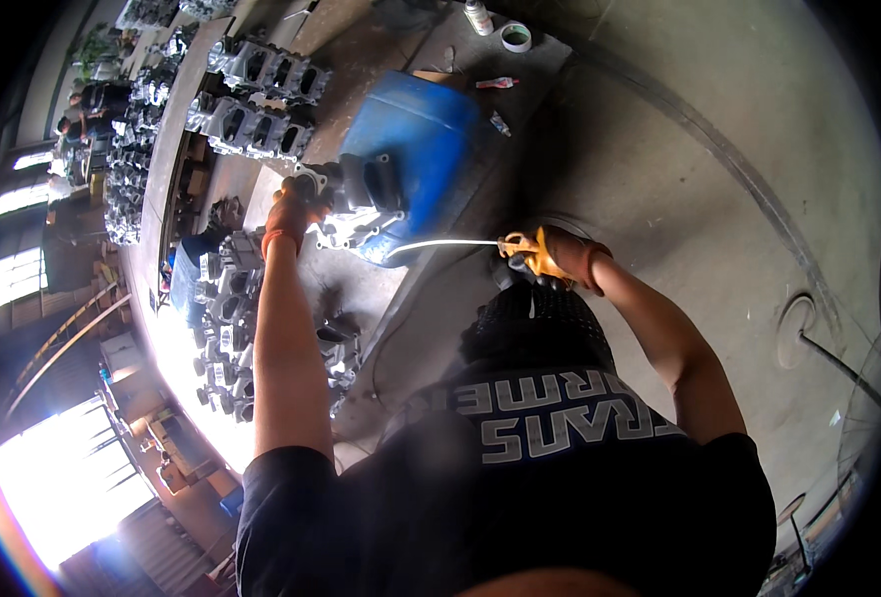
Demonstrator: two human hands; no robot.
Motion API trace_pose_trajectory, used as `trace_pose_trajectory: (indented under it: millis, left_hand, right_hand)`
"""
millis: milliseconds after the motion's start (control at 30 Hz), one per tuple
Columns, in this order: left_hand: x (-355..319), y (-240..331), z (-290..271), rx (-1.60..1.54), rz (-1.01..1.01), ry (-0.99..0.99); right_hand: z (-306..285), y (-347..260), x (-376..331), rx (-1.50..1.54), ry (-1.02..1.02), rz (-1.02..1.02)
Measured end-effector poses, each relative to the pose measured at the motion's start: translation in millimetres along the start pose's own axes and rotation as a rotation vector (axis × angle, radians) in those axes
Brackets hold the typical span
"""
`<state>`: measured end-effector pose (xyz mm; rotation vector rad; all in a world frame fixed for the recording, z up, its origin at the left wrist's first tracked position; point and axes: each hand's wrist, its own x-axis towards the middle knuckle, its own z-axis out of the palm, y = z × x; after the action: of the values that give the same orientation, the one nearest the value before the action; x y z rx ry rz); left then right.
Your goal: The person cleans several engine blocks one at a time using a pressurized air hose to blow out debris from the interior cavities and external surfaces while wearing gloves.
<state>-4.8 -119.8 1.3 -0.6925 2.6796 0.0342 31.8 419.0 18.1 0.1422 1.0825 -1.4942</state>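
The left hand (291, 211), in an orange glove, is closed tight around one end of a grey metal casting (356, 204). The casting sits at the edge of the workbench (381, 289), just in front of a blue tub (421, 139).

The right hand (550, 257), gloved too, is wrapped shut around an orange blow gun (525, 251). Its thin pale nozzle (440, 242) is a long tube. It lies flat and points toward nine o'clock, straight at the casting. The tip stops just beside the casting's lower side, at about four o'clock from the left hand. So the left hand is on the part and the right hand stands well apart from it.

More grey castings (261, 95) lie in rows on the bench toward eleven o'clock. A roll of tape (516, 37) sits at twelve o'clock. The concrete floor (719, 199) spreads out at three o'clock. Bright windows (52, 497) glow at seven o'clock.
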Motion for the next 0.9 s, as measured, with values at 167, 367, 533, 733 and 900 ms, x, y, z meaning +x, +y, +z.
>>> trace_pose_trajectory:
  millis: [167, 367, 533, 733, 900]
  left_hand:
    - [-0.9, -0.8, -2.8, -0.047, 0.035, -0.009]
    - [-22.6, 19.2, -19.2, -0.072, 0.029, -0.008]
    - [-19.2, 8.1, -22.0, -0.013, 0.026, -0.01]
    - [-20.0, 11.1, -15.6, -0.019, 0.052, 0.022]
    - [-32.1, 28.9, -28.2, -0.064, 0.056, 0.037]
  right_hand:
    - [6.1, -11.4, 5.6, -0.232, 0.25, -0.091]
    - [7.8, -17.6, -4.0, -0.115, 0.251, -0.06]
    - [-4.2, 10.5, 28.8, -0.316, 0.238, -0.218]
    - [-1.5, -15.7, 2.1, -0.026, 0.236, -0.097]
    - [-5.6, 11.5, 30.0, -0.347, 0.255, -0.116]
